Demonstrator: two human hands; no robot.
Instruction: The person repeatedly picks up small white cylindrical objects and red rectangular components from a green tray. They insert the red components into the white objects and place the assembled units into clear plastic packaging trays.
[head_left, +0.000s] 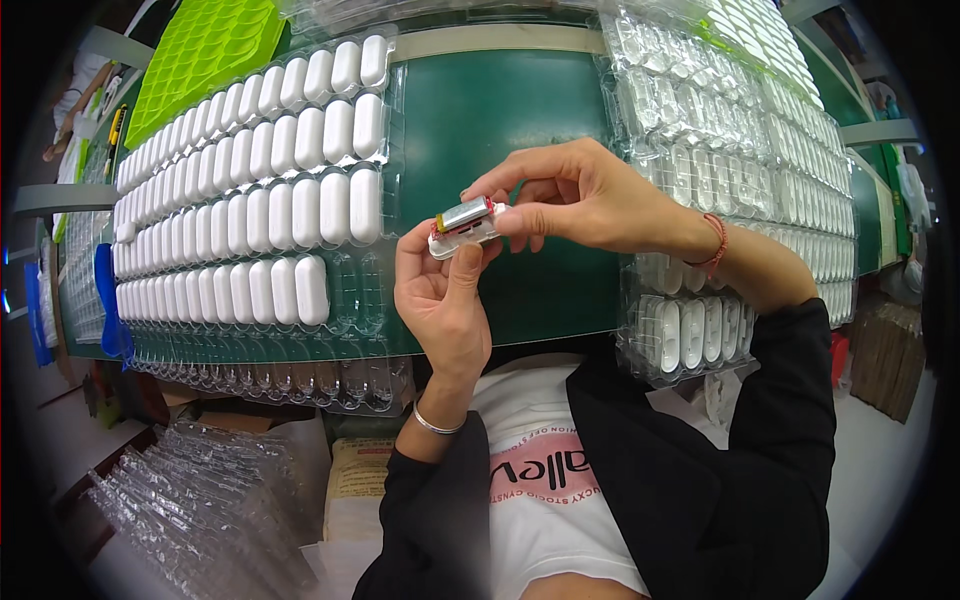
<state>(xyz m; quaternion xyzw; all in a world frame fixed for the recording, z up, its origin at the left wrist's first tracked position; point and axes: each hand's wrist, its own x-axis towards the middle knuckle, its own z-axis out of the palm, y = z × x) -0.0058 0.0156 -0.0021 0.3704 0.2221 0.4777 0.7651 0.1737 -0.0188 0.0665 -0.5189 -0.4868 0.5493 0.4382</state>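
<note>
White case [462, 232], underside hidden by both grips

Glossy white plastic case [462, 236] w/ shiny metal cell [464, 213]; clear glossy plastic trays [372, 290]; matt green table [500, 110].

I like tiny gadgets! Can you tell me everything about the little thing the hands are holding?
The small white case looks like plastic, open on top, with a silvery, shiny block and red bits at its ends. It sits tilted above the green table, not touching it. The left hand holds it from below; the right hand pinches it from above.
</note>
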